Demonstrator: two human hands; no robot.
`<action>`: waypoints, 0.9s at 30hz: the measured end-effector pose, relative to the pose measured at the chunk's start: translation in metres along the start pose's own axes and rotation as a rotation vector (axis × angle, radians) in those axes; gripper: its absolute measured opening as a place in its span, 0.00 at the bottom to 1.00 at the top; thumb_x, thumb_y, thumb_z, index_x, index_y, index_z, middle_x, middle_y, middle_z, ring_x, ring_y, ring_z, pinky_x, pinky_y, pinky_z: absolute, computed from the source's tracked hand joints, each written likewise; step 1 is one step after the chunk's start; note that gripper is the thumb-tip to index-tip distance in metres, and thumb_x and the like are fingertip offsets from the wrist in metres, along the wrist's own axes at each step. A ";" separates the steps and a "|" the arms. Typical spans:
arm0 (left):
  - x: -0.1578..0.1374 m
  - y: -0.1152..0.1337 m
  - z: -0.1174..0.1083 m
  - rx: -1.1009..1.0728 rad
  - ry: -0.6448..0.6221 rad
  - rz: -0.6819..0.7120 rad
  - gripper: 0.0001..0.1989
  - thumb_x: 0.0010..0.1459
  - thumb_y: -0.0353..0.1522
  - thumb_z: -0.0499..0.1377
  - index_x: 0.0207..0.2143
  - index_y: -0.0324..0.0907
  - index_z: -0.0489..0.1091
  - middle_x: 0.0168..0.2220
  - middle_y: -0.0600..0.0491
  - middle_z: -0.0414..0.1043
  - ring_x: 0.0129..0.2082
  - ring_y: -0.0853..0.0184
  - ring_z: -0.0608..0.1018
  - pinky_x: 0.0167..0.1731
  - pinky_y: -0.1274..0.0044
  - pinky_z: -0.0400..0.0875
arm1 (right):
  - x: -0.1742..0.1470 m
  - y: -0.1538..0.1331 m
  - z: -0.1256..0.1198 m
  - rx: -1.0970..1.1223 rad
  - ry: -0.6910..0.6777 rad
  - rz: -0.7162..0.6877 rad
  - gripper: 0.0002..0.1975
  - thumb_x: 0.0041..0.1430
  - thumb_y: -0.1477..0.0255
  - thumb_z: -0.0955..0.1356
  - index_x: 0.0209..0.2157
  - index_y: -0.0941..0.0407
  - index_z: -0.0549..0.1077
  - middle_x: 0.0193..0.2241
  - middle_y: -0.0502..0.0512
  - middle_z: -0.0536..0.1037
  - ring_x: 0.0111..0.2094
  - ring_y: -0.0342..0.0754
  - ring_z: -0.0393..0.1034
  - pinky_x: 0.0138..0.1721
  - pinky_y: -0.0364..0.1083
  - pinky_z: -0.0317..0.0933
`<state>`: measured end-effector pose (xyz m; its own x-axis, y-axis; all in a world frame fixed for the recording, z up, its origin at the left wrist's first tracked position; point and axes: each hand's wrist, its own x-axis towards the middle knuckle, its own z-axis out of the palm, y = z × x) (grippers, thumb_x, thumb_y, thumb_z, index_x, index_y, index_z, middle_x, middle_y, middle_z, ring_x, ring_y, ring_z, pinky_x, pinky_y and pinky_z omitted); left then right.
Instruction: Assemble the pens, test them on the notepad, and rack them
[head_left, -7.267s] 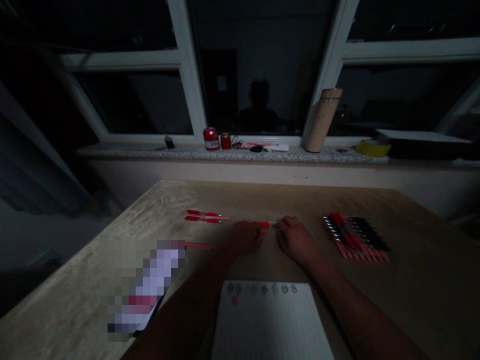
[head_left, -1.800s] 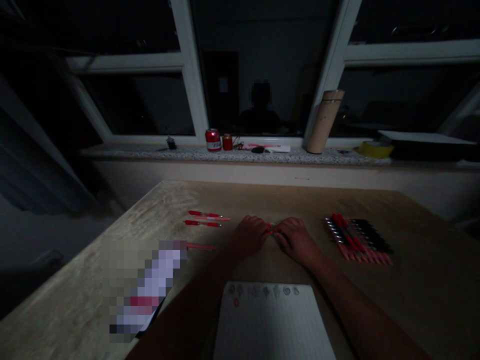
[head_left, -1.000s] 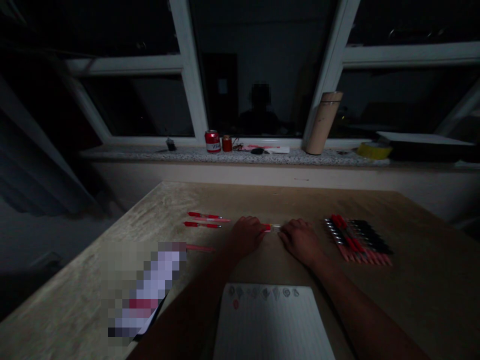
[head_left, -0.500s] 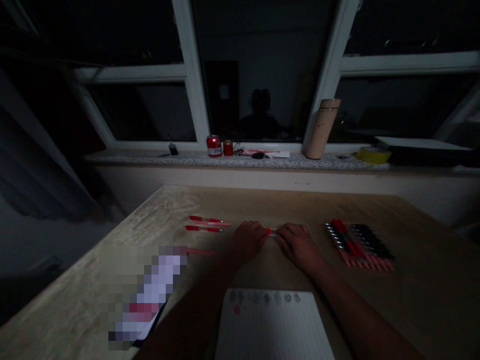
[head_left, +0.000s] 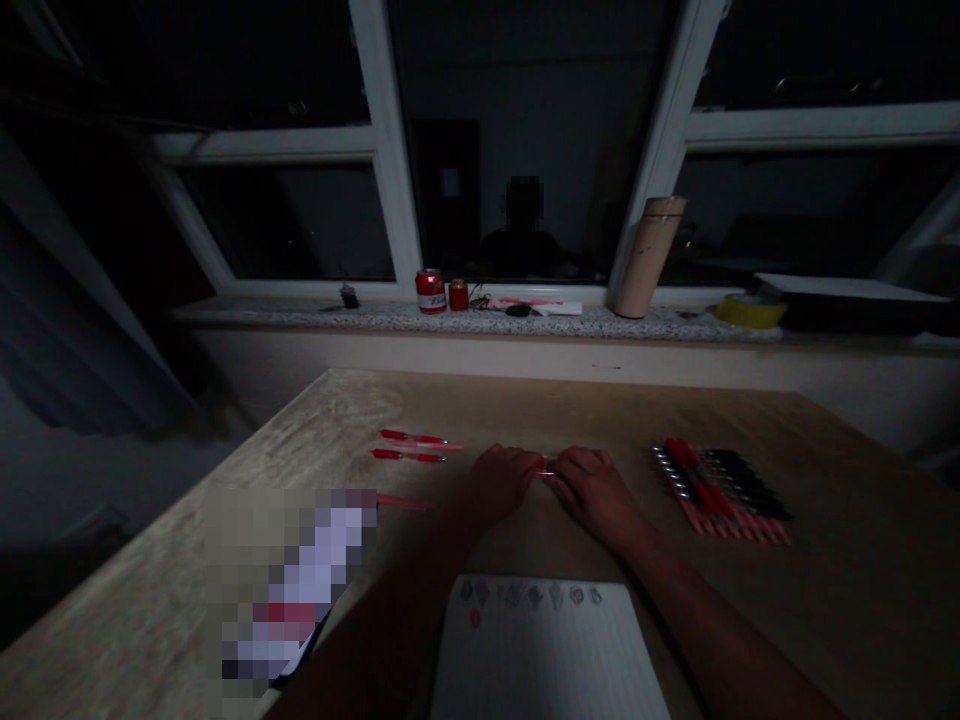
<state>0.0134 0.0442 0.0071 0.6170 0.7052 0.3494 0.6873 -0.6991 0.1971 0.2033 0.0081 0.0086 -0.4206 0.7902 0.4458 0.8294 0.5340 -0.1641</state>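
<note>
Between my closed hands, just above the middle of the table, is a red pen with a clear section. My left hand grips its left part and my right hand grips its right part; the fingers cover both ends. Left of my left hand lie two red pens with a pink refill-like stick between them. A lined notepad lies nearer me, with pencil-like marks along its top and one red mark.
At right, red pens lie across a row of several black pens. A pixelated phone-like object lies at left beside a pink stick. Cans, a tan flask and yellow tape stand on the windowsill.
My hands have drawn slightly closer together on the pen, and less of its red part shows between them. The view has shifted a little; the other things lie as before.
</note>
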 end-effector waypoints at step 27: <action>-0.001 0.000 0.000 -0.132 0.300 -0.067 0.10 0.58 0.32 0.52 0.41 0.39 0.69 0.37 0.49 0.75 0.37 0.64 0.75 0.42 0.71 0.65 | 0.001 0.007 0.019 0.919 0.507 0.399 0.16 0.57 0.66 0.66 0.47 0.54 0.66 0.38 0.57 0.75 0.41 0.49 0.70 0.45 0.51 0.63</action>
<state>0.0131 0.0432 0.0066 0.4185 0.6976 0.5816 0.6547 -0.6755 0.3392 0.2020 0.0181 -0.0090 0.1867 0.8524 0.4885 0.1972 0.4546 -0.8686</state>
